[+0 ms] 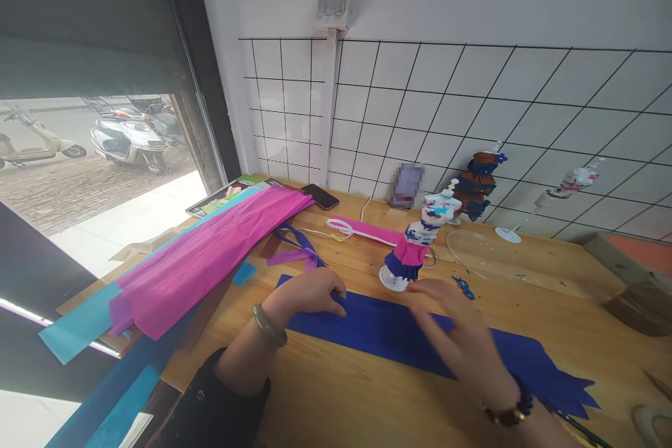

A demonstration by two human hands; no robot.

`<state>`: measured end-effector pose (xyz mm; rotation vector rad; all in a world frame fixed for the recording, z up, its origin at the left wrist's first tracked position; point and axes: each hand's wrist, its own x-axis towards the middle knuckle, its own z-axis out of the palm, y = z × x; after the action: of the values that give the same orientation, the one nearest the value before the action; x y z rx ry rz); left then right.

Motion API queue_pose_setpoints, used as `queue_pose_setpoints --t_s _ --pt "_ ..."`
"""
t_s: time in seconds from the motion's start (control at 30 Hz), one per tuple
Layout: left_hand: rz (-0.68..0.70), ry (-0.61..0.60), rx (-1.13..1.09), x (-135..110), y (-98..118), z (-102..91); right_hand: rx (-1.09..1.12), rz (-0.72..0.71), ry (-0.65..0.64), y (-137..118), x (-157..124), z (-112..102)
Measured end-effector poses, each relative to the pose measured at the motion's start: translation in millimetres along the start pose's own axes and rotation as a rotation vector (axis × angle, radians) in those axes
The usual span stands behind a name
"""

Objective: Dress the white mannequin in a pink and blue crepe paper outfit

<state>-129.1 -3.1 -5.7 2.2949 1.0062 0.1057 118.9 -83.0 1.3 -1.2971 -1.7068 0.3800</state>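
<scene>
Wooden table (341,399) spans the work area; pink paper sheets (210,259) lie stacked at left; dark blue strip (367,322) lies flat at centre, partly covered by both hands; right hand (456,329), fingers extended and grasping nothing, is over the strip; left hand (315,290) curls loosely at its left portion, grip undeterminable; miniature dress form (423,232) stands just beyond the strip; black phone (321,197) lies beside the sheets' far end.

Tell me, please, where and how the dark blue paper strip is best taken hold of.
Likely by the jagged right end of the dark blue paper strip, pinched from the right: the strip lies flat, and its pointed tips stick out beyond the right hand, offering free corners.
</scene>
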Motion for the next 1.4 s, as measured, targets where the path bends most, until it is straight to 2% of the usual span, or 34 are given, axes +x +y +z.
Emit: queue_pose_setpoints --t_s 0.07,0.17,0.23,0.3,0.47,0.57,0.67,0.77,0.93,1.07,1.17,1.27,1.4 --pt "0.074 -0.003 -0.035 -0.3 7.5 1.4 -0.12 -0.079 -0.283 -10.2 -8.0 14.4" --pt "0.138 -0.005 -0.078 -0.2 18.4 4.6 -0.226 -0.032 -0.523 -22.0 -4.1 27.8" --pt "0.158 0.01 -0.097 0.0 21.6 6.3 -0.248 0.018 -0.639 -24.7 2.7 26.5" --pt "0.168 0.038 -0.1 0.5 20.3 7.1 -0.266 0.05 -0.698 -22.3 8.1 17.0" --pt "0.145 0.118 -0.127 3.0 12.0 8.2 -0.266 0.161 -0.769 -5.2 11.2 -23.5" --pt "0.118 0.165 -0.217 5.6 17.8 11.6 -0.254 0.255 -0.815 -1.5 10.7 -37.9" --pt "0.13 0.203 -0.318 8.6 33.0 14.4 -0.19 0.245 -0.76 -5.8 12.8 -37.3" --pt "0.19 0.245 -0.334 11.6 49.5 8.9 -0.105 0.234 -0.679 -10.2 20.9 -32.9" --pt "0.227 0.306 -0.344 24.5 66.4 -20.4 -0.011 0.208 -0.601 -8.2 44.4 -43.4" --pt "0.231 0.381 -0.465 45.7 73.9 -37.5 -0.064 0.129 -0.421 -5.5 60.9 -58.1" --pt "0.236 0.468 -0.56 62.2 78.0 -38.9 -0.13 0.089 -0.311 -3.6 69.2 -64.9" --pt "0.223 0.545 -0.568 73.9 79.9 -36.4 -0.123 0.064 -0.27 1.6 75.1 -68.0" --pt "0.196 0.592 -0.531 80.4 77.6 -36.2 -0.138 0.012 -0.212 13.8 80.4 -69.3"
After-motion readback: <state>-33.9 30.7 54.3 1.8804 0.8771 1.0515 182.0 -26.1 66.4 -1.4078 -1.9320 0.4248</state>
